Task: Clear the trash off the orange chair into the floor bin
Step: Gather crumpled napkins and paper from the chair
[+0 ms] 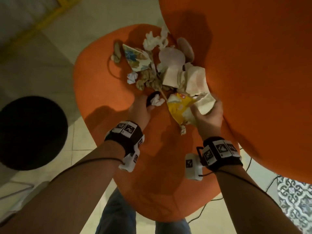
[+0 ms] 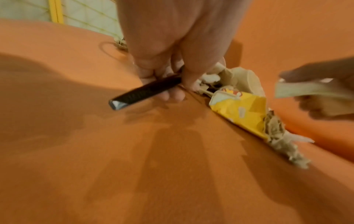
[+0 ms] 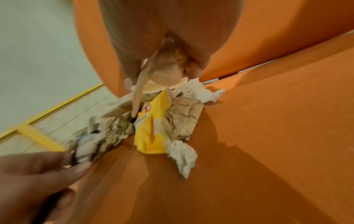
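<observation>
A patterned rug (image 1: 297, 196) (grey-white) lies beside a yellow frame (image 1: 49, 16).

From my station, the round black floor bin (image 1: 30, 132) runs off the head view's left edge, my left hand (image 2: 168, 50) hides part of the flat black ribbed wrapper (image 2: 145, 92), and motion blur smears my right hand (image 2: 321, 94).

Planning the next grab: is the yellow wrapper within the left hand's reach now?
Probably yes: the yellow wrapper lies just beside the left hand, nothing between, but its fingers already grip a black object.
</observation>
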`<state>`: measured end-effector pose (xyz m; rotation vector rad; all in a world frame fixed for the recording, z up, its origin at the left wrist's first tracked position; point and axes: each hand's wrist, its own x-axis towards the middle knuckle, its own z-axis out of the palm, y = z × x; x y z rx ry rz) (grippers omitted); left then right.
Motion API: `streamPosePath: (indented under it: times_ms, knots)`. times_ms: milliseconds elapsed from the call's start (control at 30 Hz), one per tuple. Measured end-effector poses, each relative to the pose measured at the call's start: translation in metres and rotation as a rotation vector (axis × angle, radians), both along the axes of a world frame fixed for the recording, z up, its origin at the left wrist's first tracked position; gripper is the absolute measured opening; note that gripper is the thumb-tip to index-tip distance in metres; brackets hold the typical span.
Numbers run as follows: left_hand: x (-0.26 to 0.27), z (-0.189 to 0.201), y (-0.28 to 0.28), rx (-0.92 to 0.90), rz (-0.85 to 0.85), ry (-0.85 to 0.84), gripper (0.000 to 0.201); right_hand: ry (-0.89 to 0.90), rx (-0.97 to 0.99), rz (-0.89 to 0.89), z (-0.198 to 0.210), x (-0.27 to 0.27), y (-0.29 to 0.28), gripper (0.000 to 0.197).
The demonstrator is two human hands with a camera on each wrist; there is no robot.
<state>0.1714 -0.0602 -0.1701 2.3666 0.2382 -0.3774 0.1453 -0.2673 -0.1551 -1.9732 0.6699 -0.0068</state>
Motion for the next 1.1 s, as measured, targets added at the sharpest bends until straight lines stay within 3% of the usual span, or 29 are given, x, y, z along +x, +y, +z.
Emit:
streamPosePath:
  times_ms: [100, 167, 267, 433, 500, 600, 733, 867, 1000, 1100]
  knots:
    - [0.010, 0.018, 0.001, -0.107, 0.022, -0.121, 0.036, 0.293, -0.217, 0.037, 0.000, 0.021, 0.000, 0.100]
    - [0.025, 0.031, -0.002, -0.172, 0.035, -0.173, 0.035, 0.463, -0.364, 0.107, -0.001, 0.029, 0.006, 0.110]
    - [0.051, 0.049, -0.013, -0.298, 0.090, -0.185, 0.030, 0.549, -0.407, 0.137, -0.004, 0.036, 0.015, 0.116]
    - [0.089, 0.049, -0.036, -0.314, 0.114, 0.081, 0.062, 0.470, -0.328, 0.029, -0.015, 0.034, 0.024, 0.106]
    - [0.096, 0.046, -0.045, -0.291, 0.092, 0.132, 0.072, 0.457, -0.252, 0.004, -0.017, 0.032, 0.022, 0.094]
    - [0.099, 0.044, -0.055, -0.244, 0.062, 0.135, 0.059, 0.459, -0.136, -0.002, -0.013, 0.031, 0.017, 0.055]
    - [0.091, 0.040, -0.059, -0.276, 0.099, 0.189, 0.028, 0.400, -0.090, -0.061, -0.011, 0.020, 0.009, 0.034]
    - [0.074, 0.050, -0.040, -0.293, 0.094, 0.205, 0.029, 0.274, -0.067, -0.107, -0.012, 0.004, 0.006, 0.037]
    - [0.045, 0.057, -0.023, -0.398, 0.207, 0.252, 0.032, 0.128, -0.177, -0.099, -0.004, -0.011, -0.001, 0.042]
    - [0.021, 0.051, -0.024, -0.455, 0.274, 0.375, 0.027, 0.016, 0.040, -0.218, 0.017, -0.011, -0.007, 0.038]
